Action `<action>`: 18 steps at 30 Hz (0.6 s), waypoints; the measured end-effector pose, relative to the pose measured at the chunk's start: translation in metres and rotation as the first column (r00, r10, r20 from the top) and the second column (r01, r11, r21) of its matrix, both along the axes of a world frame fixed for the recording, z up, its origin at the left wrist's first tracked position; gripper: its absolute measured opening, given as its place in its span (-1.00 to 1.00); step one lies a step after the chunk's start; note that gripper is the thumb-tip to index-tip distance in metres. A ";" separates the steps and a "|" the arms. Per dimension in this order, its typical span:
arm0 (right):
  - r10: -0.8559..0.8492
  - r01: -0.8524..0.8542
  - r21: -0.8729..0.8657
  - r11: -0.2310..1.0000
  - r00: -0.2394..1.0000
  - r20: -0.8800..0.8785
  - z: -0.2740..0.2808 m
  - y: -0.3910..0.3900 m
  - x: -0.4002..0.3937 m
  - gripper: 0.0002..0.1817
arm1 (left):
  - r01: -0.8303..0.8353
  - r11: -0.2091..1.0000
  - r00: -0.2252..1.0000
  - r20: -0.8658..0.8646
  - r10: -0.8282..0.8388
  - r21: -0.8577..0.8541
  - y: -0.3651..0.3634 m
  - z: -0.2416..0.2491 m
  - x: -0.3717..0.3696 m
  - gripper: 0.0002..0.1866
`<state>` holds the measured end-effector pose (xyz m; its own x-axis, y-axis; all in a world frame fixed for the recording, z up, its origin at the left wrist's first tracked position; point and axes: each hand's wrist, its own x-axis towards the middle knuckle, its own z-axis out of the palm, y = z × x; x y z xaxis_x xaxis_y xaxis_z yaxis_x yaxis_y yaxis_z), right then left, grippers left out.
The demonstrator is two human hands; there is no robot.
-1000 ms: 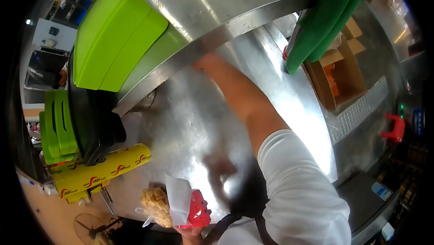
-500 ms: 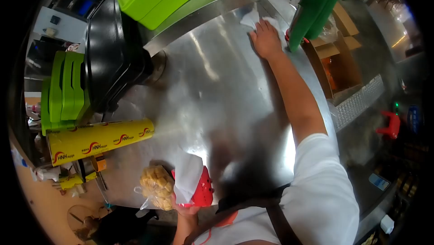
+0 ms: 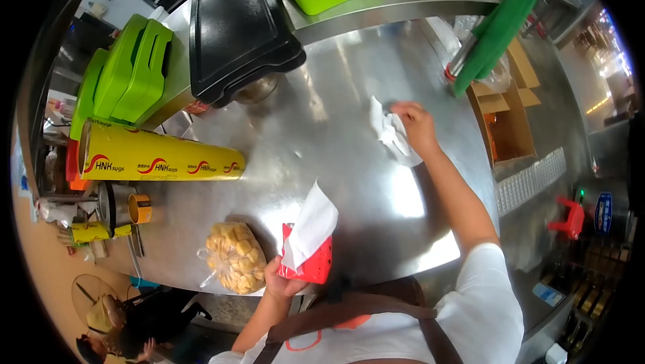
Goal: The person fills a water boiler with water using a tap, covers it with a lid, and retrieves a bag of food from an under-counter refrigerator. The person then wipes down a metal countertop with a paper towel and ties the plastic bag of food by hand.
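Observation:
My left hand (image 3: pixel 283 281) grips a red tissue pack (image 3: pixel 317 264) at the table's near edge, with a white tissue (image 3: pixel 313 224) sticking up out of it. Beside it on the left lies a clear bag of yellowish chunks (image 3: pixel 235 256). Farther out, on the right part of the steel table (image 3: pixel 316 156), my right hand (image 3: pixel 415 125) is closed on a crumpled white tissue (image 3: pixel 391 133), pinching its right side. Part of that tissue hangs toward the metal surface.
A yellow film roll (image 3: pixel 161 156) lies at the left. Behind it are a black lidded container (image 3: pixel 235 28) and green containers (image 3: pixel 127 75). A green-wrapped post (image 3: pixel 494 38) and an open cardboard box (image 3: pixel 510 122) are on the right. A person (image 3: pixel 134 317) is at lower left.
My right hand has come back from the table's far right corner toward me, bringing the white tissue. My left hand still holds the red pack. The camera view has shifted.

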<state>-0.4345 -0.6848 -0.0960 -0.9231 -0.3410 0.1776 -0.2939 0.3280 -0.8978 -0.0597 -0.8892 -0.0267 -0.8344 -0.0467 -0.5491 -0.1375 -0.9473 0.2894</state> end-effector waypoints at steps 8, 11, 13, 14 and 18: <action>0.361 -0.153 0.377 0.914 0.731 -0.579 0.037 -0.054 0.014 -0.59 | -0.256 0.956 0.952 0.134 0.275 -0.141 0.007 0.024 0.041 -0.17; 0.357 -0.275 0.330 0.903 0.908 -0.220 0.044 -0.015 0.017 -0.52 | -0.311 0.937 0.942 0.082 0.326 -0.158 0.004 0.036 0.039 -0.19; 0.430 -0.344 0.398 0.851 0.890 -0.150 0.066 0.000 0.016 -0.51 | -0.370 0.927 0.922 0.095 0.375 -0.066 0.005 0.046 0.029 -0.23; 0.490 -0.408 0.442 0.799 0.868 -0.085 0.075 0.003 0.013 -0.50 | -0.371 0.927 0.923 0.088 0.375 -0.057 0.005 0.042 0.027 -0.23; 0.648 -0.520 0.525 0.674 0.757 -0.081 0.021 -0.008 -0.012 -0.53 | -0.330 0.898 0.928 0.075 0.366 -0.292 0.015 0.029 0.018 -0.29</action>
<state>-0.4468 -0.6932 -0.0748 -0.4517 -0.8909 0.0467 -0.7476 0.3494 -0.5649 -0.0416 -0.8746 0.0024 -0.6631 -0.4821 -0.5726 0.1351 -0.8295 0.5419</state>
